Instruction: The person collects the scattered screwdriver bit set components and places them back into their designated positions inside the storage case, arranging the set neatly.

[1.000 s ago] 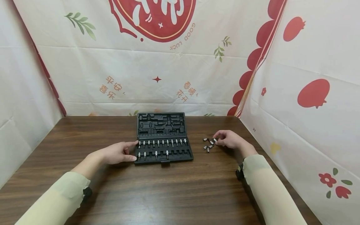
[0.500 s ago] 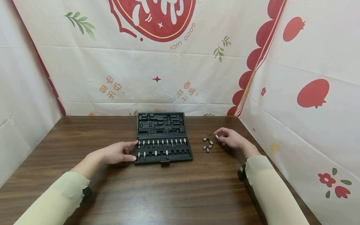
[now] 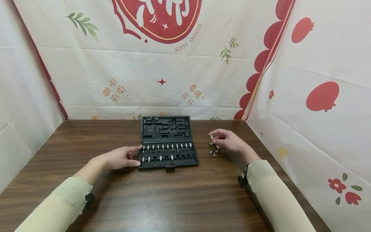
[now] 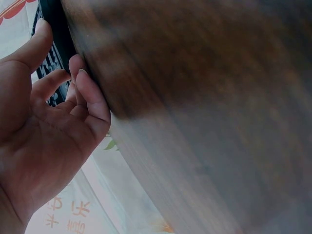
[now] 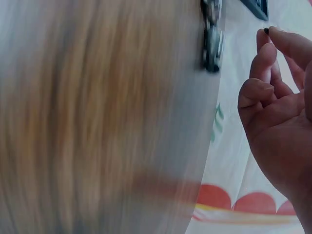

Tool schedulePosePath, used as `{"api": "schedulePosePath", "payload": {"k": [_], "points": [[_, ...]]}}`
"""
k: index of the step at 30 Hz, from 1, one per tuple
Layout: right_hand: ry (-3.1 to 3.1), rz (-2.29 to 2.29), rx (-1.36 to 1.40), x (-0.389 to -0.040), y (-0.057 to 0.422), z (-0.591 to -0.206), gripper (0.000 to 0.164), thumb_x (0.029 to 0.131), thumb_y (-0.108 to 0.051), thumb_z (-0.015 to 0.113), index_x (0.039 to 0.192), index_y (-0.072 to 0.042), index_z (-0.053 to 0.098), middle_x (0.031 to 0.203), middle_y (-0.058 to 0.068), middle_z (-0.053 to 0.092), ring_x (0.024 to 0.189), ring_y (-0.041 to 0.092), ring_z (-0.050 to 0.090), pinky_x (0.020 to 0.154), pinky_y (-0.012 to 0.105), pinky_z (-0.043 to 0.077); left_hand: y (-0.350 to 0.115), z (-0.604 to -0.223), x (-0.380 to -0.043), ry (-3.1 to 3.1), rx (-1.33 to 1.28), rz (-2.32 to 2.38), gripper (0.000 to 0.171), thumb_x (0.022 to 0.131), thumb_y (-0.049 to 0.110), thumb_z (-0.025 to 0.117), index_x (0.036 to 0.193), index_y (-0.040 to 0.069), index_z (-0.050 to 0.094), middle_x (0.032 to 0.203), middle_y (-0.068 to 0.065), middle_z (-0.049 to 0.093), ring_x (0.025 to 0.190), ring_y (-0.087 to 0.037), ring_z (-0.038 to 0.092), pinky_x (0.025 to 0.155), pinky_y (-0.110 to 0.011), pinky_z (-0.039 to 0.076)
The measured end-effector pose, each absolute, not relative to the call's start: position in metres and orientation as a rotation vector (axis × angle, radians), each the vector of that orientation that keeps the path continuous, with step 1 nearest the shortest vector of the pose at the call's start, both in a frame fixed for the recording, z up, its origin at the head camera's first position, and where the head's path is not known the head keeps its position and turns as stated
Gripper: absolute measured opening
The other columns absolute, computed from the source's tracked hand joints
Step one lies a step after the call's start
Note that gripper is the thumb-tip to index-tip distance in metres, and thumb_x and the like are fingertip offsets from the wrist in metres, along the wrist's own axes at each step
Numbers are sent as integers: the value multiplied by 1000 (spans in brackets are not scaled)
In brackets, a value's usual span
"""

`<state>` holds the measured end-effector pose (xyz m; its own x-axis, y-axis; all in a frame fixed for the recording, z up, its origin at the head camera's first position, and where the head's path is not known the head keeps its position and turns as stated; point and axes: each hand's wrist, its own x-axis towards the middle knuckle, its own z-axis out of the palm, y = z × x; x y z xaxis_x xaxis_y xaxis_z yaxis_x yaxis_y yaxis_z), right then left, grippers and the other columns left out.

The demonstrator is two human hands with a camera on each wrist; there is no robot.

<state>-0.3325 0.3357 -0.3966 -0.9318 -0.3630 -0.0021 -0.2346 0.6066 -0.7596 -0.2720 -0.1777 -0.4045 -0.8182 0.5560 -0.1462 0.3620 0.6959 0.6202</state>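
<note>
An open black bit socket case [image 3: 169,167] lies on the table, several silver bit sockets [image 3: 163,148] standing in its back row and several more in the front row. My left hand [image 3: 121,157] holds the case by its left edge, thumb near the front corner and index finger farther back; the left wrist view shows its other fingers curled at the case's side. My right hand [image 3: 230,140] pinches one small bit socket [image 3: 211,137] between thumb and fingertips, raised over the loose pile. In the right wrist view only its dark tip [image 5: 266,30] shows.
Several loose bit sockets [image 3: 214,154] lie in a small cluster right of the case, below my right hand. The case's moulded lid [image 3: 166,128] leans back, upright. Printed cloth [image 3: 162,64] hangs behind the wooden table [image 3: 162,196] and along both sides.
My right hand has lifted one bit socket from the cluster's right side, then carried it left above the remaining ones. My left hand stays at the case.
</note>
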Motion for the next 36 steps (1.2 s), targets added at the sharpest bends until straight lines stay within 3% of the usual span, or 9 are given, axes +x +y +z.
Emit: {"api": "schedulePosePath", "payload": {"k": [5, 9, 16, 23, 36], "points": [[2634, -1254, -536, -330, 310, -397, 41, 107, -19, 73, 146, -7, 67, 113, 11, 73, 93, 29, 64, 73, 36, 55, -178, -405, -272, 2585, 715, 856, 83, 103, 33, 79, 169, 1, 39, 80, -2, 55, 73, -15, 49, 73, -33, 40], [2589, -1275, -568, -329, 291, -397, 40, 107, -18, 73, 145, -7, 68, 114, 11, 73, 97, 35, 66, 78, 37, 58, -178, -406, -272, 2583, 713, 864, 84, 103, 33, 79, 169, 1, 39, 80, -2, 54, 73, -15, 48, 73, -33, 40], [2567, -1265, -626, -327, 262, -396, 35, 107, -18, 73, 141, -14, 72, 119, 12, 76, 102, 27, 69, 83, 41, 60, -179, -406, -271, 2578, 712, 866, 84, 103, 33, 79, 169, 1, 39, 80, -2, 54, 73, -16, 48, 72, -33, 40], [2548, -1229, -697, -327, 237, -398, 32, 107, -18, 73, 139, -16, 72, 114, 8, 77, 92, 22, 67, 79, 39, 57, -179, -405, -272, 2583, 712, 846, 84, 103, 34, 79, 169, 1, 39, 81, -2, 54, 73, -16, 48, 74, -35, 40], [2479, -1205, -835, -322, 190, -401, 33, 107, -14, 73, 139, -10, 71, 102, 4, 71, 78, 18, 61, 72, 33, 54, -179, -405, -273, 2588, 702, 836, 84, 103, 34, 79, 170, 3, 39, 82, -2, 56, 73, -16, 48, 74, -35, 41]]}}
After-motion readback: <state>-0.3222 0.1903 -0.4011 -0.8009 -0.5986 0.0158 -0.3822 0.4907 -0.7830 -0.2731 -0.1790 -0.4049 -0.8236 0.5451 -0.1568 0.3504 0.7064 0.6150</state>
